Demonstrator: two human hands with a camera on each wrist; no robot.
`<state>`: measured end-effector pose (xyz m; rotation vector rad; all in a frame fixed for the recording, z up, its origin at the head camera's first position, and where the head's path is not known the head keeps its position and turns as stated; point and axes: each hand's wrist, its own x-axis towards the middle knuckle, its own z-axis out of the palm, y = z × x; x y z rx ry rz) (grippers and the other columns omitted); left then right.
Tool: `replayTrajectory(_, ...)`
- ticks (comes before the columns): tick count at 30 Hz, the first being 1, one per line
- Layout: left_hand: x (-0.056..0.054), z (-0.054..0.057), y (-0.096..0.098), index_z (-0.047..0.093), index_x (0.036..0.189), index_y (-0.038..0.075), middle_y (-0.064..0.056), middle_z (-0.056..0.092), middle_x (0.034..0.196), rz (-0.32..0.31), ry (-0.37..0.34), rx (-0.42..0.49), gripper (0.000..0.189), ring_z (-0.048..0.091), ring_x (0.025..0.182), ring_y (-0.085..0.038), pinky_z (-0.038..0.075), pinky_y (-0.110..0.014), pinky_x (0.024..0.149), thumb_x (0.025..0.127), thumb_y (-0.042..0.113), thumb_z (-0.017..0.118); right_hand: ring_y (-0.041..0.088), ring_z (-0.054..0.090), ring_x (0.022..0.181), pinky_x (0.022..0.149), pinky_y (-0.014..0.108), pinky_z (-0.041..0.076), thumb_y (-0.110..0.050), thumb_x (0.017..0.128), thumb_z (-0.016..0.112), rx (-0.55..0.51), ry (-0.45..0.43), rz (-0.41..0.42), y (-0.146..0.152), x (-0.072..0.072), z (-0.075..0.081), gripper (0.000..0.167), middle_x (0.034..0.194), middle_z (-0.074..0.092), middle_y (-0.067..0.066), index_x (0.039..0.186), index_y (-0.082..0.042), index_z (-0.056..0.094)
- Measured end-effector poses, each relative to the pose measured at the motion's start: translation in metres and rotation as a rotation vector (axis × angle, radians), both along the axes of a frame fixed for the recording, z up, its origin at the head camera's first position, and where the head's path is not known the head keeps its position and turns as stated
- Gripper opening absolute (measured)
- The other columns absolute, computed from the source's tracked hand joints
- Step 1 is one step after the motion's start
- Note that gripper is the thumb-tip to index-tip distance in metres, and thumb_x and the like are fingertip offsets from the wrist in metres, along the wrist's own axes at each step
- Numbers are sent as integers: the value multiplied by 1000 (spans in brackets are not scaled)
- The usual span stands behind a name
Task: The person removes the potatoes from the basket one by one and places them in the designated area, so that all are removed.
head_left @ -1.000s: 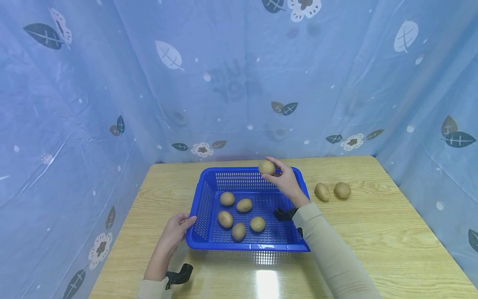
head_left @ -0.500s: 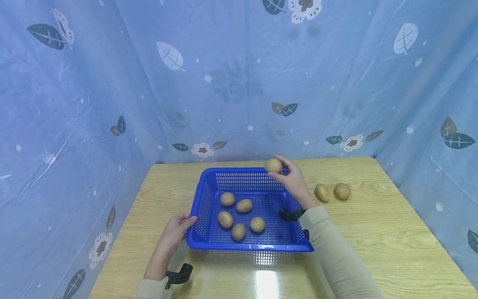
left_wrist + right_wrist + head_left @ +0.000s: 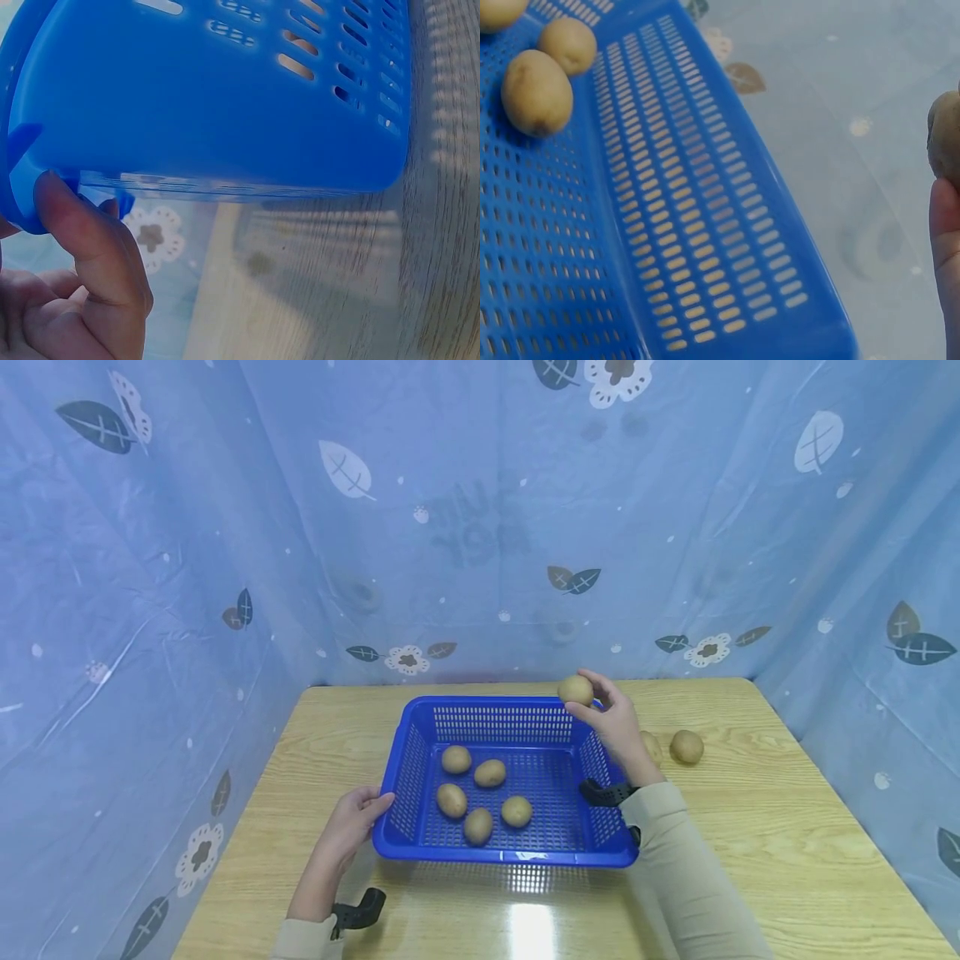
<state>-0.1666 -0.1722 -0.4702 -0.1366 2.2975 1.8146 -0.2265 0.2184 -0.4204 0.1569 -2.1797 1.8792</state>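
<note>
1. Step in hand: one held potato [image 3: 575,691] is borne in the air above the far right corner of the basket [image 3: 450,853]; a transfer across the rim, most likely outward to the right, is judged to be under way.
2. Right hand [image 3: 618,722]: the potato is pinched between thumb and fingers, parted only to the potato's breadth; in the right wrist view it is seen apart from the basket's rim.
3. Left hand [image 3: 356,820]: the basket's left rim is gripped, fingers curled at the edge; the basket is judged to be steadied thereby.
4. Next move, as judged: a firm pinch and height over the basket's right rim are called for, then a gentle lowering, since a rounded potato may roll if released early.
5. Basket contents: five loose potatoes [image 3: 490,773], grouped left of the basket's middle.
6. Right of the basket, on the surface [image 3: 750,827]: one fully visible potato [image 3: 687,747] and, nearer the basket, a partly hidden potato [image 3: 652,747], covered in part by the right wrist.
7. Obstructions: the basket's right wall is overhung by a black wrist device [image 3: 596,793] and a sleeve [image 3: 690,868].
8. Behind the basket: a blue patterned curtain [image 3: 480,610].
</note>
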Motion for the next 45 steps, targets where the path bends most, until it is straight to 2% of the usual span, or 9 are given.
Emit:
replayTrajectory(5,1,-1,-1,53,116,-9,-22,68,99,-8,8,13,31,69,85,-28,59,-33,70,99,15,49,4,51,108,85,15,45,-10,86,69,-31,12,2,9,3,0,61,124,52,-3,140,-2,42)
replayTrajectory(13,2,-1,-1,53,117,-9,-22,68,99,-11,16,9,34,70,85,-29,59,-34,70,99,18,49,2,51,110,83,13,45,-8,88,66,-69,49,-7,27,11,3,57,126,51,-7,140,-5,43)
replayTrajectory(18,3,-1,-1,52,118,-9,-22,68,100,-7,9,6,35,69,86,-29,59,-35,72,99,20,50,0,51,109,81,11,44,-10,89,66,-41,61,-60,40,15,4,56,122,53,-11,140,-6,44)
replayTrajectory(26,4,-1,-1,52,119,-9,-22,68,101,-7,1,1,36,69,87,-28,59,-35,72,99,21,50,-2,48,111,86,7,42,-19,89,66,41,28,-129,61,23,3,59,126,51,-9,143,-12,42)
replayTrajectory(31,4,-1,-1,52,119,-8,-22,68,102,-7,-3,-1,36,69,87,-29,59,-35,72,99,21,49,-1,49,111,83,7,44,-16,89,67,27,38,-158,75,25,-1,60,124,52,-10,142,-11,42)
replayTrajectory(35,3,0,-1,51,120,-7,-23,67,103,-4,-4,-12,36,69,88,-29,59,-34,73,99,22,49,0,47,117,83,6,43,-20,89,68,33,-1,-188,87,26,-5,61,131,50,-5,143,-15,41)
replayTrajectory(39,3,0,-1,52,120,-7,-23,67,103,-2,-2,-21,36,69,87,-28,59,-34,72,99,22,49,-1,44,120,83,5,40,-27,89,66,86,-65,-229,99,31,-10,61,137,47,-2,144,-22,40)
replayTrajectory(45,2,1,0,51,119,-7,-22,67,103,-3,-4,-19,36,69,87,-27,59,-34,73,99,23,49,0,43,116,79,4,42,-29,89,66,64,-112,-260,115,38,-18,65,139,44,4,146,-19,36)
